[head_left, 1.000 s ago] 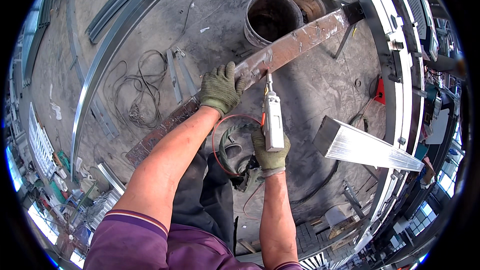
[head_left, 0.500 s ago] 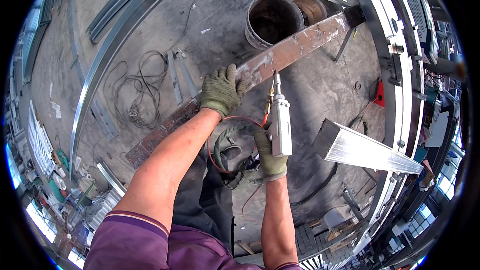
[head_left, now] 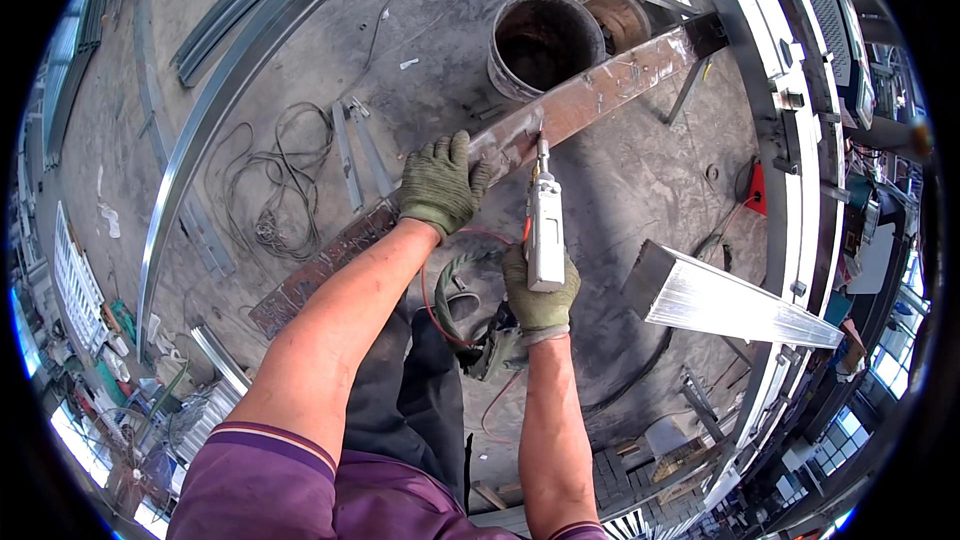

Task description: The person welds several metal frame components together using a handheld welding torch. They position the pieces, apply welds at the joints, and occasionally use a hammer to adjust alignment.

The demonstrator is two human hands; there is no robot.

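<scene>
Rust-brown metal forms the long beam, which slants from the left hand up to between one and two o'clock. That hand, in a green glove, lies palm down over the beam, fingers pointing toward twelve; whether they clench its far edge I cannot tell. Between four and five o'clock, the right hand, gloved alike, is wrapped around a white power tool. The tool aims at twelve, its slim tip at the beam's near edge, though actual contact is hard to make out. Beyond the beam, between twelve and one, stands a large grimy bucket, a smaller brown bucket just beside it. Tangled cable lies on the floor at nine, two narrow metal strips at ten. Between three and four, a silvery square tube juts in, and a red object sits just short of three
</scene>
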